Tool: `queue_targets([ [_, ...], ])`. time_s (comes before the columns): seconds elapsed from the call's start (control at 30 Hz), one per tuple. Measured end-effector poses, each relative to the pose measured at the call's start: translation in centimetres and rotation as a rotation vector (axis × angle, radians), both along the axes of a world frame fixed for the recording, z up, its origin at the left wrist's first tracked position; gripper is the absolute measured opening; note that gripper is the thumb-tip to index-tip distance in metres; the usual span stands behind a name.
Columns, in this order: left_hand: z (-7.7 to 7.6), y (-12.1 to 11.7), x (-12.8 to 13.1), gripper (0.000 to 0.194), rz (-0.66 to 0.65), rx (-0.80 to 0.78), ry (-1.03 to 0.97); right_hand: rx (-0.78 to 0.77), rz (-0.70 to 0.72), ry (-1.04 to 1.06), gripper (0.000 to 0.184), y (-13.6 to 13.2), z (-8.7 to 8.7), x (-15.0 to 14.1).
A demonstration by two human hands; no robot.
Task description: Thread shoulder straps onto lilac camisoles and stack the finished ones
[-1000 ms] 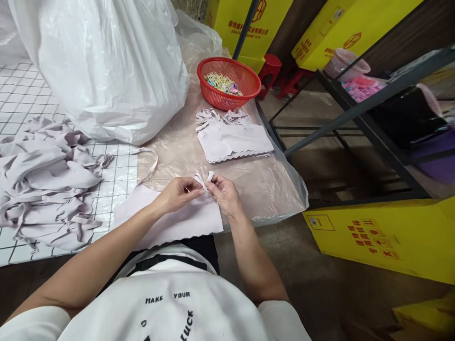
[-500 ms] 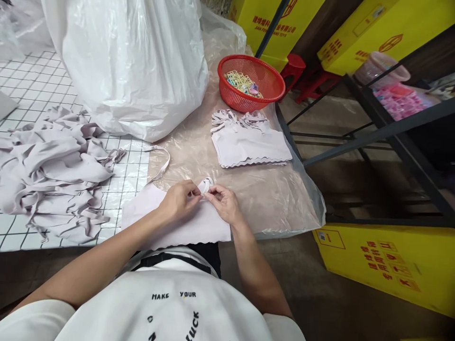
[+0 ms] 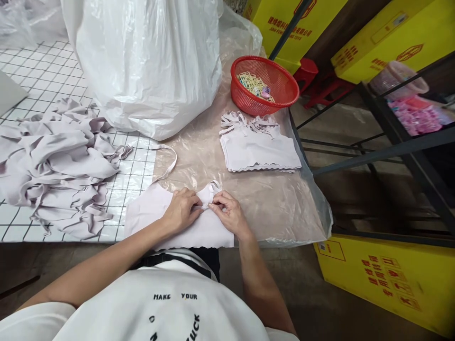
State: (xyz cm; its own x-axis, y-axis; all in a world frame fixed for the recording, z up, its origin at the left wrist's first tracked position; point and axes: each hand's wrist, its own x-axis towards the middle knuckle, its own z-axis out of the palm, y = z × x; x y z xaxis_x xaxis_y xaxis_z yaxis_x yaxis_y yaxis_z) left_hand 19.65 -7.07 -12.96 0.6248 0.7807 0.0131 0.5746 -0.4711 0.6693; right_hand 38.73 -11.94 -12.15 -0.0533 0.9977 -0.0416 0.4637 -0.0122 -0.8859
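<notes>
A pale lilac camisole top lies flat at the table's front edge, its scalloped hem toward me. My left hand is closed in a pinch on the fabric at its upper edge. Close beside it, my right hand pinches the same edge near the base of the right strap. That strap is looped up above the fingers, and the fingertips partly hide the cloth. The left strap trails loose and curved toward the back.
A rumpled pile of lilac tops lies left, and a neat stack sits right. Behind stand a large white plastic bag and a red basket holding small pieces. A dark metal frame and yellow boxes border the right.
The view has shifted, so the table things appear farther right. Both hands still pinch the top's upper edge; more cloth shows raised between them and the strap loop looks more opened out.
</notes>
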Motion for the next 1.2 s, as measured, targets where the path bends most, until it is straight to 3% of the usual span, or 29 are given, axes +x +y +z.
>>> queue_targets([
  [0.7, -0.4, -0.1, 0.0, 0.012, 0.021, -0.036, -0.073, 0.039, 0.099, -0.058, 0.020, -0.3, -0.1, 0.4],
  [1.03, 0.1, 0.0, 0.2, 0.013, 0.000, -0.056, -0.010, 0.216, 0.092, -0.080, 0.017, -0.1, -0.5, -1.1],
  [1.2, 0.2, 0.0, 0.1, 0.012, -0.005, -0.076, -0.027, 0.212, 0.052, -0.092, 0.016, -0.1, -0.7, -0.2],
])
